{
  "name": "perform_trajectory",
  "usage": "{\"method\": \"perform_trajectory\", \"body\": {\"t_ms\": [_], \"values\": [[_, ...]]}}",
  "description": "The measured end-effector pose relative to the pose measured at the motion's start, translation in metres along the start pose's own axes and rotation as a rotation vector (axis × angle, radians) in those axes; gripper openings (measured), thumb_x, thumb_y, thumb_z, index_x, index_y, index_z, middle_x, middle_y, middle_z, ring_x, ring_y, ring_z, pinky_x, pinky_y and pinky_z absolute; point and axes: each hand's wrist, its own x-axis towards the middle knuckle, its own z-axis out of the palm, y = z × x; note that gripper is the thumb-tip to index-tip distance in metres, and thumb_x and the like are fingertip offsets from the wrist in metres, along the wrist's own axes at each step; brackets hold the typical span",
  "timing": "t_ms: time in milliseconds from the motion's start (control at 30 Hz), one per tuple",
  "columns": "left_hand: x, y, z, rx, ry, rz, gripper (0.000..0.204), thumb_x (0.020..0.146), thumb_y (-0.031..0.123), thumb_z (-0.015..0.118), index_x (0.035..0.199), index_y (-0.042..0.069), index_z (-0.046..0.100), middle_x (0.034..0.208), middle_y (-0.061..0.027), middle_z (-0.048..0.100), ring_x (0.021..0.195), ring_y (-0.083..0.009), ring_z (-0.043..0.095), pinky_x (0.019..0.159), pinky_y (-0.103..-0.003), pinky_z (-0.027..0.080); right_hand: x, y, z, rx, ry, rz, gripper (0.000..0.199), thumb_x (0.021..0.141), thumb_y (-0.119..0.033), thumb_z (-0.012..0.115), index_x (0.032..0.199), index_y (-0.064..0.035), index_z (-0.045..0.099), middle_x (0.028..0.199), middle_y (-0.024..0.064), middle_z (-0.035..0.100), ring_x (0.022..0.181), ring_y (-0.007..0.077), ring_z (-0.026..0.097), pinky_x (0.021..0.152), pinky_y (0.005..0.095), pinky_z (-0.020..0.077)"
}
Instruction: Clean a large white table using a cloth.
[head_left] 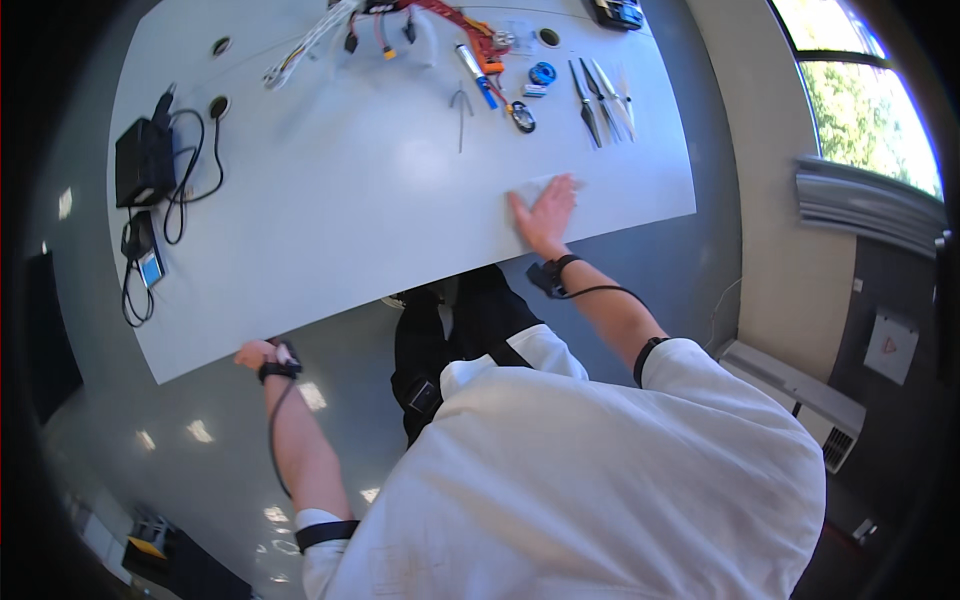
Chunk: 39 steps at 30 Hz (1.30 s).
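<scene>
- Right hand (545,212): laid flat, fingers spread, palm pressing down on a white cloth (532,190); nothing clasped, only pressed under the palm.
- White cloth: a pale folded wipe on the white table (330,220), close to the near edge, mostly showing past the fingertips.
- Left hand (256,353): at the table's near edge toward its left corner, fingers seemingly curled over the rim; how tightly it closes cannot be told.
- Wrist bands with trailing cables: one on each forearm.
- Far side of the table from the cloth: pale propeller blades (600,95), a blue-handled tool (474,70), red and white wiring (440,20).
- Left end of the table: black box (143,160) with coiled cable.
- Progress, as judged: wiping appears under way near the right near corner; the broad middle looks bare and even, and no mark shows which parts are already wiped. The cluttered far strip seems untouched.
</scene>
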Motion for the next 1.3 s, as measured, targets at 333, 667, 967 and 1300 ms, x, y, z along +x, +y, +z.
{"method": "perform_trajectory", "body": {"t_ms": [333, 667, 967, 1300], "values": [[-0.258, -0.073, 0.009, -0.043, -0.506, -0.252, 0.071, 0.091, 0.065, 0.020, 0.131, 0.010, 0.041, 0.127, -0.0179, 0.051, 0.111, -0.0312, 0.054, 0.088, -0.045, 0.048, -0.039, -0.077, -0.006, 0.238, -0.123, -0.522, 0.103, 0.078, -0.066, 0.055, 0.138, 0.0123, 0.025, 0.147, 0.0290, 0.021, 0.140, 0.0390, 0.016, 0.114, 0.0481, 0.0124], [-0.270, -0.076, -0.058, -0.165, -0.791, -0.360, 0.073, 0.094, 0.058, 0.020, 0.140, 0.002, 0.030, 0.142, -0.0220, 0.038, 0.129, -0.0341, 0.041, 0.103, -0.048, 0.037, 0.041, 0.017, -0.017, 0.296, -0.100, -0.562, 0.100, 0.078, -0.062, 0.058, 0.139, 0.0103, 0.026, 0.148, 0.0250, 0.024, 0.141, 0.0346, 0.018, 0.115, 0.0446, 0.0140], [-0.209, -0.178, -0.204, 0.154, -0.562, -0.285, 0.070, 0.091, 0.063, 0.021, 0.130, 0.009, 0.042, 0.126, -0.0159, 0.053, 0.111, -0.0311, 0.054, 0.089, -0.052, 0.041, 0.030, 0.119, -0.028, 0.201, -0.274, -1.039, 0.092, 0.081, -0.057, 0.058, 0.142, 0.0041, 0.025, 0.149, 0.0232, 0.023, 0.141, 0.0337, 0.019, 0.115, 0.0448, 0.0164], [-0.236, -0.289, -0.332, -1.060, -0.342, -1.267, 0.050, 0.092, 0.044, 0.032, 0.121, 0.004, 0.044, 0.123, -0.0193, 0.055, 0.108, -0.0341, 0.057, 0.092, -0.052, 0.043, 0.146, 0.095, -0.025, 0.238, -0.183, -0.915, 0.091, 0.082, -0.051, 0.059, 0.142, 0.0068, 0.022, 0.149, 0.0261, 0.020, 0.140, 0.0369, 0.018, 0.115, 0.0443, 0.0144]]}}
